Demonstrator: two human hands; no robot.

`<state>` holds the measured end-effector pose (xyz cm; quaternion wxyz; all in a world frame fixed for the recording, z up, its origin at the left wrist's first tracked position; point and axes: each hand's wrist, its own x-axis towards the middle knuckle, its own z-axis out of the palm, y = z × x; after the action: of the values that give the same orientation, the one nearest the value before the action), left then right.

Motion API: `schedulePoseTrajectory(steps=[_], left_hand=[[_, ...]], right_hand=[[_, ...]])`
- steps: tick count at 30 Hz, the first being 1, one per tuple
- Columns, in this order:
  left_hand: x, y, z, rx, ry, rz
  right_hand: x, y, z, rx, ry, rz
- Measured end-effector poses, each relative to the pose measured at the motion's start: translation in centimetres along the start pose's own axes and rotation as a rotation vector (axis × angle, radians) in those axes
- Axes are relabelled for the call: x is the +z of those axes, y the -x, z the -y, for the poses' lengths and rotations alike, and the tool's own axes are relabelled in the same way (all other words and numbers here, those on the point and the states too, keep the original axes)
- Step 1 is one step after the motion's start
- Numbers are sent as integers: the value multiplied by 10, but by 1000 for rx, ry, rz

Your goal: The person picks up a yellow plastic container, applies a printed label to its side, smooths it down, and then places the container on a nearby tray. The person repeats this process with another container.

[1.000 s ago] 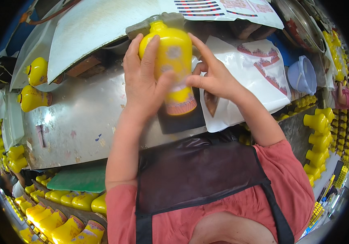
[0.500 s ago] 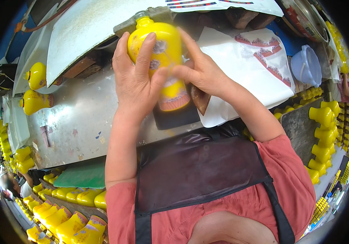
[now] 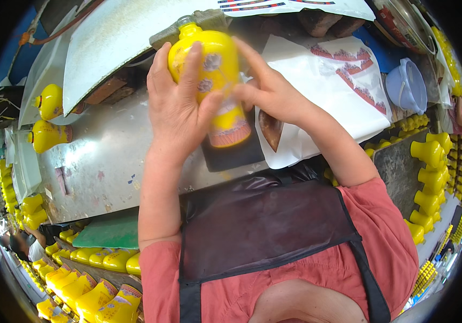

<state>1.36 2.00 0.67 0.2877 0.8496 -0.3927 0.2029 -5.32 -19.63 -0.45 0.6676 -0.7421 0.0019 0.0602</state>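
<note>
Metal worktable (image 3: 107, 156), scuffed, filling the middle. On it, right of centre, white decal sheets (image 3: 344, 91) with red-patterned strips. Over a dark mat (image 3: 236, 156), a yellow ceramic bottle (image 3: 217, 81), raised above the table and tilted away, neck far from the body. Left hand (image 3: 177, 107) wrapped around its side, gripping. Right hand (image 3: 268, 91) with fingertips pressed flat on its flowered face. Since half a second ago, turned slightly and held nearer (grip the same throughout); likely smoothing a decal on. Two more yellow bottles (image 3: 47, 118) standing at far left.
</note>
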Motion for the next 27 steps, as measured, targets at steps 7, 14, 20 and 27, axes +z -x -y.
schedulePoseTrajectory(steps=[7,14,20,27], left_hand=[[23,4,8,-353,592,-147],[25,-1,3,-419,679,-235],[22,-12,-2,-484,655,-244],[23,-25,-1,-589,738,-270]], right_hand=[[2,-10,24,-179,386,-143],[1,-15,27,-124,142,-126],[2,-15,37,23,102,-103],[8,-18,42,-81,346,-196]])
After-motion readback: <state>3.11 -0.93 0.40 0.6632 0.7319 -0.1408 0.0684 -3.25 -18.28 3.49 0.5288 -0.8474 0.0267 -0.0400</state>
